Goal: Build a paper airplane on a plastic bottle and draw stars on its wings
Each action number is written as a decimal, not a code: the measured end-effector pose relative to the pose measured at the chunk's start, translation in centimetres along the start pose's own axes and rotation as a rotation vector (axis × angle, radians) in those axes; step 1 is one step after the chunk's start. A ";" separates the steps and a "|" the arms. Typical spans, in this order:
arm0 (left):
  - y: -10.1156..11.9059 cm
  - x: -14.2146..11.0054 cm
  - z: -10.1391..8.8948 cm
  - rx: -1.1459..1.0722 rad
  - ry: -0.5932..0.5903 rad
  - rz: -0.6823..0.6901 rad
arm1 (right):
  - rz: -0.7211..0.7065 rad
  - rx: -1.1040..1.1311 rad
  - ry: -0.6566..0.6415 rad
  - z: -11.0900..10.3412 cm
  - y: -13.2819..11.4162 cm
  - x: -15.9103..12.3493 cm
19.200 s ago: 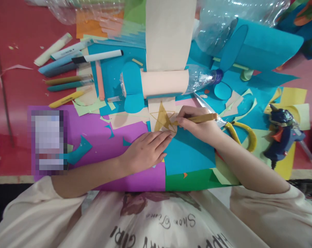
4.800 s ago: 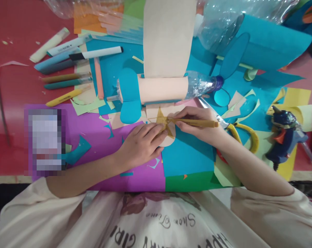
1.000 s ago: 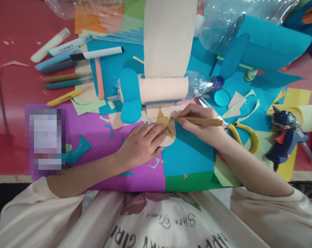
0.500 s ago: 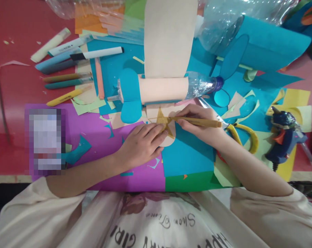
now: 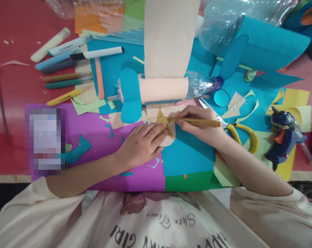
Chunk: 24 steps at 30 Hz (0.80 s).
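My right hand (image 5: 201,124) pinches an ochre marker (image 5: 197,121), its tip on a mustard-coloured star (image 5: 162,119) drawn on a beige paper strip (image 5: 158,112). My left hand (image 5: 142,143) lies flat with fingers stretched out, pressing the rounded end of that strip against the purple sheet (image 5: 94,137). Just beyond the star lies a clear plastic bottle (image 5: 199,84) wrapped in a peach paper sleeve (image 5: 163,89), with blue paper pieces (image 5: 130,94) at its base.
Several markers (image 5: 68,69) lie at the left on the red table (image 5: 16,82). Yellow-handled scissors (image 5: 242,132) and a blue glue gun (image 5: 284,132) sit to the right. Blue paper (image 5: 186,155), green paper (image 5: 192,181) and scraps cover the middle. A blurred card (image 5: 45,139) rests on the purple sheet.
Over the last second the marker shifted very slightly over the star. Since the oldest frame the strip has been slid so my left fingers cover the star's lower part.
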<state>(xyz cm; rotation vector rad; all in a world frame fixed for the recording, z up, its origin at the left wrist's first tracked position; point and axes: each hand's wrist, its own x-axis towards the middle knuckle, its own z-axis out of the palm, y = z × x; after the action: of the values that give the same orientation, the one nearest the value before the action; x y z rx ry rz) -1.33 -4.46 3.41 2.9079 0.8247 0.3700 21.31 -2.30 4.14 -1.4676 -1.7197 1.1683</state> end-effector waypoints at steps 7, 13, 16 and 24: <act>0.0 -0.1 -0.1 0.001 -0.002 -0.001 | -0.004 0.035 0.018 0.2 -0.2 0.1; 0.0 -0.1 0.0 -0.022 -0.033 -0.006 | 0.050 0.042 0.046 0.1 -0.1 0.1; -0.1 -0.1 0.0 -0.013 -0.022 -0.004 | 0.042 0.060 0.049 0.2 -0.1 0.0; 0.0 0.0 0.0 -0.005 -0.025 -0.003 | 0.044 0.045 0.034 0.1 -0.2 0.2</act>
<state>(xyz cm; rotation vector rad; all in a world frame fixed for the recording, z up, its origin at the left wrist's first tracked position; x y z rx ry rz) -1.38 -4.47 3.37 2.9002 0.8237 0.3337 21.11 -2.16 4.26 -1.4964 -1.6352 1.1904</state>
